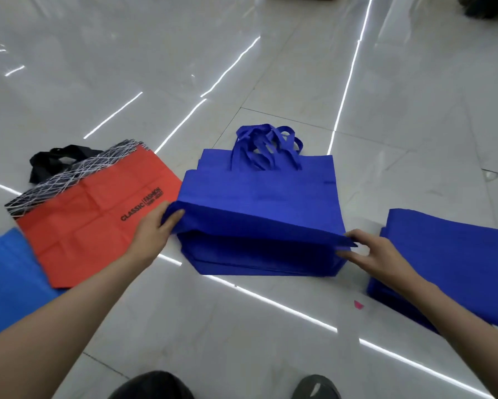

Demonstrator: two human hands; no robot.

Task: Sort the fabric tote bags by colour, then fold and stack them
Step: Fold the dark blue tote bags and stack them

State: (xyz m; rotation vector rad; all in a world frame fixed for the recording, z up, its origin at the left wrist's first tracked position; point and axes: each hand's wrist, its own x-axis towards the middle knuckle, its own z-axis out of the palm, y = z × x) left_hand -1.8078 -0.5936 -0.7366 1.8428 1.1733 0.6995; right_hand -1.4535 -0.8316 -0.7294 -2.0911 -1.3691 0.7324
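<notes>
Grips the near left corner of the top blue bag [259,197] with the left hand [152,228], fingers curled round the fabric; pinches the near right corner with the right hand [377,254]. Holds that edge lifted off the pile of blue bags [256,260] on the floor [271,326], handles pointing away. Lies between a red bag [92,220] on the left and a folded blue stack [449,254] on the right
</notes>
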